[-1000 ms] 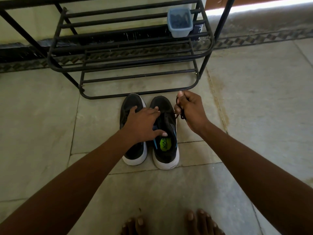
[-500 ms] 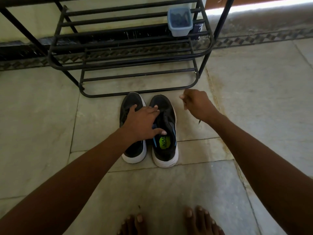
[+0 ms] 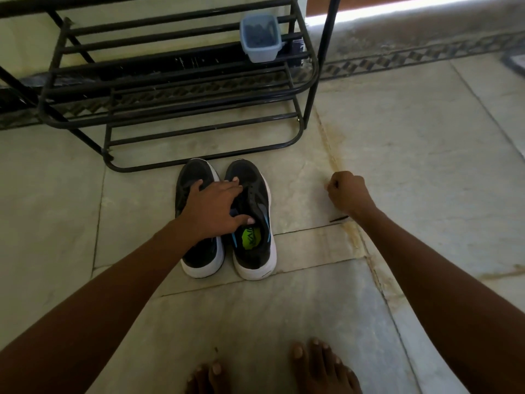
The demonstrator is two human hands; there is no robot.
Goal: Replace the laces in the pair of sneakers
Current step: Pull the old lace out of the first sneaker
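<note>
Pale stone floor; black metal rack against wall.

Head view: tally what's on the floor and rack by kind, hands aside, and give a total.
Sneakers: 2, the left sneaker and the right sneaker, both black with white soles
Black lace: 1, the lace, only its end showing below the right hand
Metal shoe rack: 1
Plastic tub on the rack: 1
Total: 5
</note>
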